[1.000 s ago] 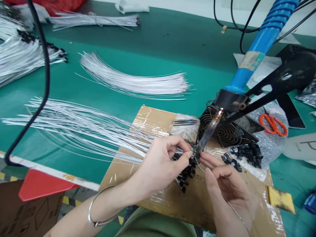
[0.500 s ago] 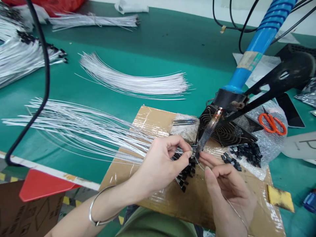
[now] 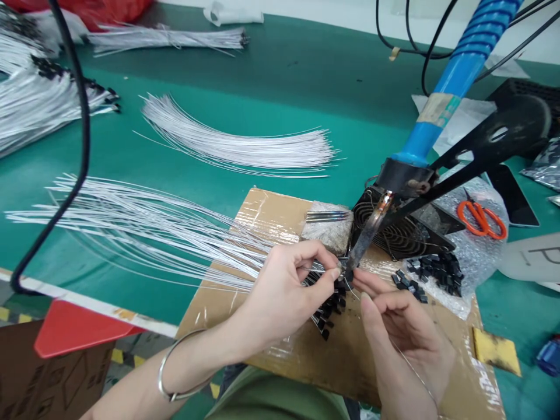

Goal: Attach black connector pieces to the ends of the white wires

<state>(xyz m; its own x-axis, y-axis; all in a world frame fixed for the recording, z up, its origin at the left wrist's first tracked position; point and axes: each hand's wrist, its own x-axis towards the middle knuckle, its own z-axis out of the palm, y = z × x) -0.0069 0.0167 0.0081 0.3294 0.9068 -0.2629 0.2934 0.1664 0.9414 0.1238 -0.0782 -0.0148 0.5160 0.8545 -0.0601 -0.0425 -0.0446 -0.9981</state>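
Observation:
In a pinch between thumb and fingers, my left hand (image 3: 284, 286) holds a white wire, its end at the tip of the soldering iron (image 3: 366, 236). My right hand (image 3: 402, 332) is closed on a thin strand of solder wire (image 3: 350, 289), which curves up to that same tip and trails back across the palm. Fingertips hide the exact contact point. Under my left hand, white wires (image 3: 175, 233) fan out to the left. Their black connector ends (image 3: 322, 328) lie on the cardboard (image 3: 245, 233).
Another white wire bundle (image 3: 245, 146) lies behind on the green table. Right of the iron are a black fan (image 3: 394, 233), loose black connectors (image 3: 437, 273), orange scissors (image 3: 481, 219) and a yellow sponge (image 3: 496, 351). A black cable (image 3: 81, 116) hangs at left.
The iron's blue handle has shifted slightly left. My right thumb has slid a little left along the solder wire. My left hand has stayed nearly still.

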